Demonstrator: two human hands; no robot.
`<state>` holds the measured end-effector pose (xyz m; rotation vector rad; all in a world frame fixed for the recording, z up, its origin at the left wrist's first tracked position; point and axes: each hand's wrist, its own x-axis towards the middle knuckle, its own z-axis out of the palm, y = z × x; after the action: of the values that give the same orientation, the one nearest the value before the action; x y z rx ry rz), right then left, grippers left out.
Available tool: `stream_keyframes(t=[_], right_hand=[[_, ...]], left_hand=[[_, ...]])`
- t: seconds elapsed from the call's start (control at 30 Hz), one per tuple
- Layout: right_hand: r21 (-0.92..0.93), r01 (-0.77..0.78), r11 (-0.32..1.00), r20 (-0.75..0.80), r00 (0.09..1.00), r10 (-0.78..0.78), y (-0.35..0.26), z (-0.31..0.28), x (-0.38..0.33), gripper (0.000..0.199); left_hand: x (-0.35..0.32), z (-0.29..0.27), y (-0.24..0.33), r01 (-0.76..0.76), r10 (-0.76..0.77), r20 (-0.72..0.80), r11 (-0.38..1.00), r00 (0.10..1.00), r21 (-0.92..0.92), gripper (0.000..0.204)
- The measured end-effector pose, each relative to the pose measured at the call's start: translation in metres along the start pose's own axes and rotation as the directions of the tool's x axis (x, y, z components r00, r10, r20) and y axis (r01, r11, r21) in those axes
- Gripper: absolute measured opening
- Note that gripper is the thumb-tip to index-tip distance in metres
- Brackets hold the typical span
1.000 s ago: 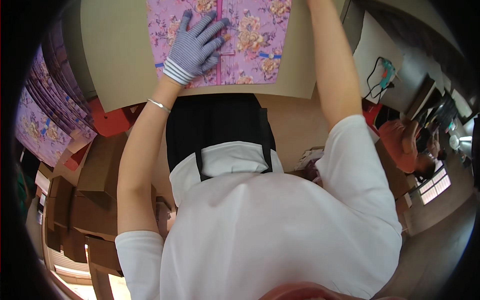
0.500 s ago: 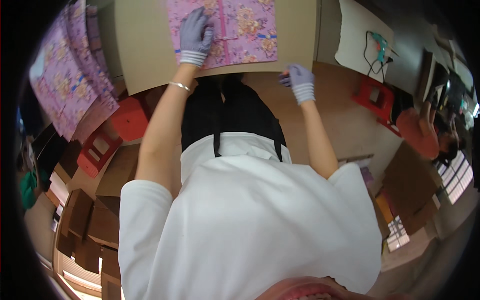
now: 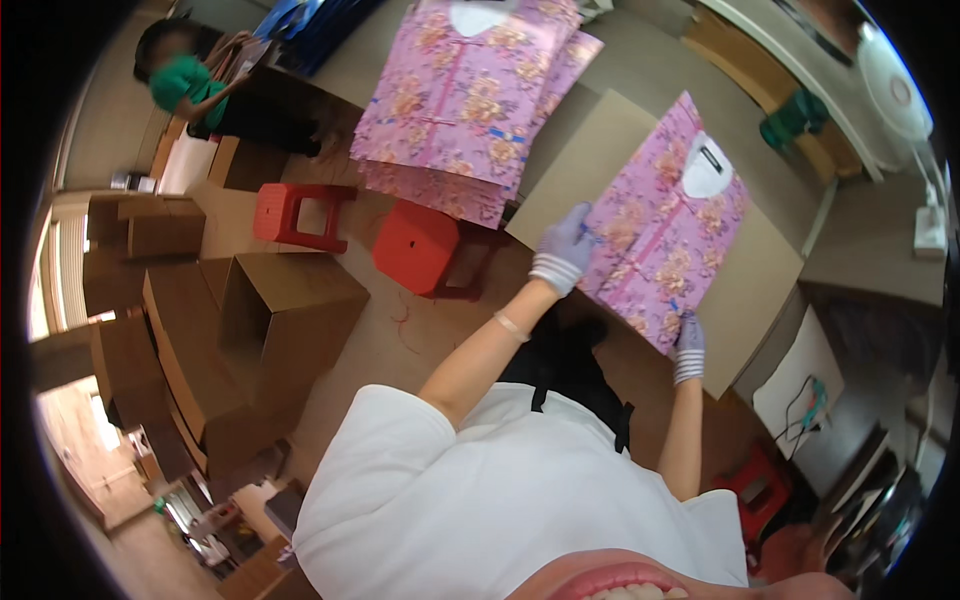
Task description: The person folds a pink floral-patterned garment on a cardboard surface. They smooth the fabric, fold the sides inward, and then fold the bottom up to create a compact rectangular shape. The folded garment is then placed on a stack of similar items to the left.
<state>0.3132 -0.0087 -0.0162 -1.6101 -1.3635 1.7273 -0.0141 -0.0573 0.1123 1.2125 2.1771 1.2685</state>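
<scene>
A folded pink-purple floral shirt (image 3: 650, 240) with a pale round neck opening and a dark label lies over a beige board (image 3: 755, 250). My left hand (image 3: 563, 248), in a lilac knit glove with a striped cuff, has its fingers at the shirt's left edge. At the lower right corner, my gloved right hand (image 3: 690, 348) pinches the same shirt; its fingertips are partly hidden. To the left, a thick stack of matching folded shirts (image 3: 440, 110) overhangs the table edge, with small blue strips on its top shirt.
Red stools (image 3: 415, 245) stand below the stack. Cardboard boxes (image 3: 300, 290) fill the floor at left. A person (image 3: 190, 90) in green works at the far left. A glue gun (image 3: 815, 400) lies on a white sheet at right, and a white fan (image 3: 895, 90) stands at far right.
The view has swung left, bringing the whole stack into sight. My right hand has come up from beside the board to the shirt's corner; my left has shifted to its left edge.
</scene>
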Motion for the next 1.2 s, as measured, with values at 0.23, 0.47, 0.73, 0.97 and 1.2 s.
stream_keyframes(t=[0.23,0.47,0.73,0.97,1.2], right_hand=[[0.27,0.195,0.943,0.366,0.885,-0.288,-0.21,0.182,-0.016,0.032],[0.204,0.169,0.964,0.438,0.865,-0.244,-0.231,0.205,-0.007,0.029],[-0.618,-0.176,0.766,-0.519,0.824,-0.23,-0.046,-0.077,-0.016,0.042],[-0.691,-0.619,0.374,-0.681,0.73,-0.052,0.015,-0.142,-0.002,0.061],[-0.643,-0.462,0.61,-0.706,0.666,-0.24,-0.033,-0.121,-0.007,0.047]], left_hand=[[0.12,-0.218,-0.053,0.335,-0.285,-0.26,0.926,0.923,0.174,0.045],[0.241,-0.299,-0.127,0.366,-0.287,-0.228,0.766,0.931,0.529,0.053],[0.172,-0.185,-0.043,-0.398,0.45,-0.108,0.861,0.887,0.318,0.036],[0.004,0.054,-0.046,-0.647,0.125,0.721,0.562,0.682,0.515,0.06],[0.046,0.057,-0.034,-0.553,0.012,0.771,0.704,0.637,0.446,0.062]])
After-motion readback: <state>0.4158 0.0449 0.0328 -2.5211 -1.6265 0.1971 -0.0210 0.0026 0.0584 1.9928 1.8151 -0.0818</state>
